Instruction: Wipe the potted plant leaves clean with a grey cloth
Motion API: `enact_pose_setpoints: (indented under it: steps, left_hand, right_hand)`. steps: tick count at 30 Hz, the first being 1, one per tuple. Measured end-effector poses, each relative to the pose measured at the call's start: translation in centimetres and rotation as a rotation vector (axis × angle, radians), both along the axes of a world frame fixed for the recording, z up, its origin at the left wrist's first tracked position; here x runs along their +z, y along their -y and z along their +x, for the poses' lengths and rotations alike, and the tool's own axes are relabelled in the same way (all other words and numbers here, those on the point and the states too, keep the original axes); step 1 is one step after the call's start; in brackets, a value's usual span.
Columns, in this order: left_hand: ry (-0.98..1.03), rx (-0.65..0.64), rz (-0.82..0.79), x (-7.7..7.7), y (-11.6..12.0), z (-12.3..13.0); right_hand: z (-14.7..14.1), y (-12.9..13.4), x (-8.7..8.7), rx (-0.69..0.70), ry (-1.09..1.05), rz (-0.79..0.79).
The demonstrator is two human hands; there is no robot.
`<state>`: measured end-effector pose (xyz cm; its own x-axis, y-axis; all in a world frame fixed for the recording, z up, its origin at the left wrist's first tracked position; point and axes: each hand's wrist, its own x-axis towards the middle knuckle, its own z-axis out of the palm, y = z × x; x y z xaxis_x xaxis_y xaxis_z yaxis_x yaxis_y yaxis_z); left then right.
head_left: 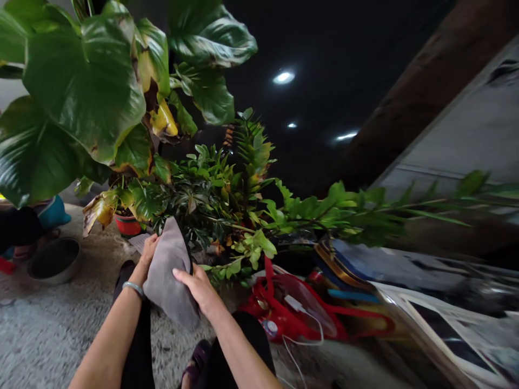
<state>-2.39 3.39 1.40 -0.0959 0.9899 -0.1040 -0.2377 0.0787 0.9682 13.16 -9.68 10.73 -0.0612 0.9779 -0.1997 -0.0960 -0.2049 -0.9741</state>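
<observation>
Both of my hands hold a grey piece of cloth (170, 275) in front of my knees. It looks soft and rises to a point at its upper end, with a dark edge along its right side. My left hand (150, 251) grips the left edge, its fingers partly hidden behind the cloth; a pale bracelet (133, 289) circles that wrist. My right hand (198, 289) pinches the right side, thumb on top and the other fingers underneath. Just beyond my left hand lies a light sheet with printed marks (140, 243).
Leafy plants (211, 183) spread across the front, one in a red pot (127, 224). A metal basin (54, 262) stands on the rough floor (52, 335) at left, near someone's dark clothing (18, 229). At right are a red bag (279, 324), a white cable (322, 335) and blurred clutter.
</observation>
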Motion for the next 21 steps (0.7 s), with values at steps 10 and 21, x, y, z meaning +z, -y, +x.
enact_pose_setpoints:
  steps: [10, 21]
  left_hand:
    - [0.077, 0.008, 0.015, -0.7, 0.1, 1.2]
    - [-0.074, -0.002, 0.039, -0.9, -0.3, -0.2]
  right_hand:
    - [5.3, -5.7, 5.0, -0.588, -0.411, 0.075]
    - [1.2, 1.5, 2.6, -0.268, -0.277, -0.055]
